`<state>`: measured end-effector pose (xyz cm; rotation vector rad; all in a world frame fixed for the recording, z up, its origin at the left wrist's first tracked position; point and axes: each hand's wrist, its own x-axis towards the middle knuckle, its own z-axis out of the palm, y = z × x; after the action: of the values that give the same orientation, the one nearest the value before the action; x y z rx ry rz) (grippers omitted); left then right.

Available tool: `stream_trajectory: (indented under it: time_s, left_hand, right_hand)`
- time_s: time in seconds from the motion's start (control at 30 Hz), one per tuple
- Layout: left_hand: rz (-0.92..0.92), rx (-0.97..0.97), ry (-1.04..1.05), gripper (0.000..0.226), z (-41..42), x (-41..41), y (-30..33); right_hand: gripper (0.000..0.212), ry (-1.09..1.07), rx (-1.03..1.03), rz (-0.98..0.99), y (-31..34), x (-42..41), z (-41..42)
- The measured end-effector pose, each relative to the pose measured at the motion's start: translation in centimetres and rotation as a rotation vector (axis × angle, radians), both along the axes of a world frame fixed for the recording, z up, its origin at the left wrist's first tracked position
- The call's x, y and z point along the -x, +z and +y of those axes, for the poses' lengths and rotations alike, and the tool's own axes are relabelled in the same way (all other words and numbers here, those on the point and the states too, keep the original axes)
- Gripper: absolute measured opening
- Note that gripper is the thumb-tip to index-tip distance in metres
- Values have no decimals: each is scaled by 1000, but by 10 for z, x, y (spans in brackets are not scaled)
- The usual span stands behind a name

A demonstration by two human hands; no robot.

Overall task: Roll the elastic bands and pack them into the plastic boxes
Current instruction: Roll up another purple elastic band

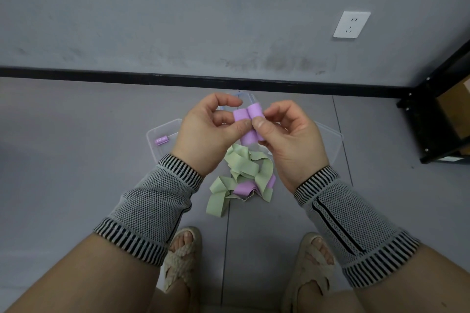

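Both hands hold a purple elastic band in front of me above the floor. My left hand pinches its left fold and my right hand pinches the right fold, thumbs meeting at the middle. Below them a loose pile of green bands with a purple band in it lies on the floor. A clear plastic box on the left holds one rolled purple band. Another clear box shows to the right, partly hidden by my right hand.
A grey wall with a black skirting runs across ahead, with a white socket on it. A black metal shelf holding a cardboard box stands at the right. My sandalled feet are at the bottom.
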<state>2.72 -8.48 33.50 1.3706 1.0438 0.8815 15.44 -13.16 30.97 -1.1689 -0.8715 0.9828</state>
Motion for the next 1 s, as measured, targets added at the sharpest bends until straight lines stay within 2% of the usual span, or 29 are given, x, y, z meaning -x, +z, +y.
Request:
stream_trajectory:
  time_s: [0.07,0.2,0.37,0.67,0.83,1.0]
  left_hand:
    - [11,-2,9,26,0,0,0]
    - [18,7,25,25,1,1,-1]
    - [-5,32,44,24,6,3,-2]
    - [-22,45,34,25,6,3,-1]
    - [-28,52,28,22,7,6,-2]
    - [-42,87,21,23,6,5,-2]
  right_hand:
    - [6,27,-5,50,-1,0,0]
    - [15,46,40,132,3,-2,-1]
    - [16,42,49,-21,5,-3,-3]
    - [21,31,41,-34,9,0,-5]
    - [14,12,119,30,5,-6,-2]
    - [16,-23,108,-136,8,-8,-2]
